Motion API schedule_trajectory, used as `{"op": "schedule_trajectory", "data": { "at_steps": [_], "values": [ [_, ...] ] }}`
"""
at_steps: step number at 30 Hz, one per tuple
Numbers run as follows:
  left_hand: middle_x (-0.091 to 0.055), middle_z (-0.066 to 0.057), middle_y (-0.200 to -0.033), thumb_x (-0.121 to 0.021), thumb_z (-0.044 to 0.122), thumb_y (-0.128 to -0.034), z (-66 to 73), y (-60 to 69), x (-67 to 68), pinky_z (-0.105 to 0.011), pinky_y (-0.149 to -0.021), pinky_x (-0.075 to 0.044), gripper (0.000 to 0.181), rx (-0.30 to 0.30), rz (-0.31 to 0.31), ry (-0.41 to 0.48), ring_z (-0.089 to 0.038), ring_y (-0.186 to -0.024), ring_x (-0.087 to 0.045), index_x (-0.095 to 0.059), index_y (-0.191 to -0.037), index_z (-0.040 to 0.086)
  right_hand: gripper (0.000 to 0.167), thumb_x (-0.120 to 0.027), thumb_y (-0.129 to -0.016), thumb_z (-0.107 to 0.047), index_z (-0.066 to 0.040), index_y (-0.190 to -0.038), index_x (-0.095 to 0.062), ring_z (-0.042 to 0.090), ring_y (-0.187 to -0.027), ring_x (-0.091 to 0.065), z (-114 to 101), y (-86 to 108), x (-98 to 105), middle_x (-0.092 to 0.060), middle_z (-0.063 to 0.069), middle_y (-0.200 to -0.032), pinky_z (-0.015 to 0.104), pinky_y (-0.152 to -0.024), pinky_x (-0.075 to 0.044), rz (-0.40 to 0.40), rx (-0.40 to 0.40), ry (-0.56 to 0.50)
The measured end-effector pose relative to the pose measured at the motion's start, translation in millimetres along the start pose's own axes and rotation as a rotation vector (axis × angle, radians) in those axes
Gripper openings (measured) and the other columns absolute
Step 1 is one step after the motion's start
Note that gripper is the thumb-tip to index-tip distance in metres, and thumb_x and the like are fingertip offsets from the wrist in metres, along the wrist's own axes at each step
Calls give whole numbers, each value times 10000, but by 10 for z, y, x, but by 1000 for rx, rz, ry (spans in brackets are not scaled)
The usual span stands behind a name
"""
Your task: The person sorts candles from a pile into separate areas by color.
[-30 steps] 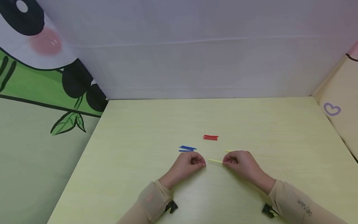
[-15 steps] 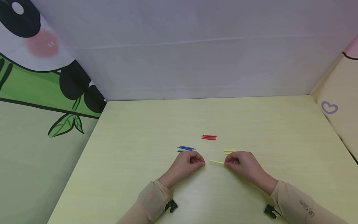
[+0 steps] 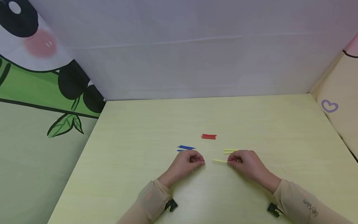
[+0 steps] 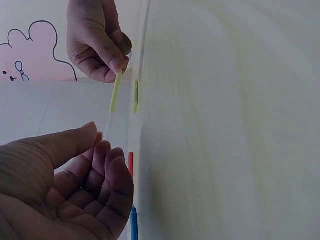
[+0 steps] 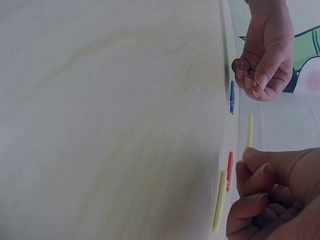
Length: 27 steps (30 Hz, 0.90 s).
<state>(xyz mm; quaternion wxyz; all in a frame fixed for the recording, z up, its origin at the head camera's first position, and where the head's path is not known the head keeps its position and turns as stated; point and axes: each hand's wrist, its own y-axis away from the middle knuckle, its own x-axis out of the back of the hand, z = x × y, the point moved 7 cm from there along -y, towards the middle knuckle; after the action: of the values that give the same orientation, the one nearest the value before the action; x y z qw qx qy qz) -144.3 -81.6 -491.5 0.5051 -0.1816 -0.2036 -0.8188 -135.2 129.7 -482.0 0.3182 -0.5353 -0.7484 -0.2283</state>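
Observation:
My right hand (image 3: 247, 164) pinches one end of a thin yellow candle (image 3: 220, 161), which juts out level toward the left. My left hand (image 3: 184, 165) stands opposite, its fingers curled and the thumb close to the fingertips. No object shows clearly in it, and a gap separates it from the candle's free end. A faint pale streak lies between them in the left wrist view; what it is I cannot tell. Two more yellow candles (image 3: 230, 150) lie behind my right hand, partly hidden. Several blue candles (image 3: 186, 147) lie behind my left hand, partly covered.
Several red candles (image 3: 208, 136) lie side by side farther back, between the blue and yellow groups. The light wooden table (image 3: 139, 130) ends at a white back wall (image 3: 195, 68). Printed panels stand at both sides. A dark clip (image 3: 275, 210) hangs near the right sleeve.
My right hand has drawn the yellow candle to the right, widening the gap to my left hand. More of the yellow candles behind it now shows. My left hand stays nearly still.

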Motion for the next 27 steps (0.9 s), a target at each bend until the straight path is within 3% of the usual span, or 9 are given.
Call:
{"op": "schedule_trajectory", "data": {
  "at_steps": [27],
  "values": [
    [-645, 66, -780, -729, 181, -887, -24, 10, 34, -221, -638, -466, 55, 15, 11, 4, -102, -706, -561, -714, -872, 130, 55, -752, -853, -150, -104, -840, -726, 87, -686, -521, 146, -2, 121, -643, -78, -781, 282, -642, -451, 22, -14, 49]
  ]
}}
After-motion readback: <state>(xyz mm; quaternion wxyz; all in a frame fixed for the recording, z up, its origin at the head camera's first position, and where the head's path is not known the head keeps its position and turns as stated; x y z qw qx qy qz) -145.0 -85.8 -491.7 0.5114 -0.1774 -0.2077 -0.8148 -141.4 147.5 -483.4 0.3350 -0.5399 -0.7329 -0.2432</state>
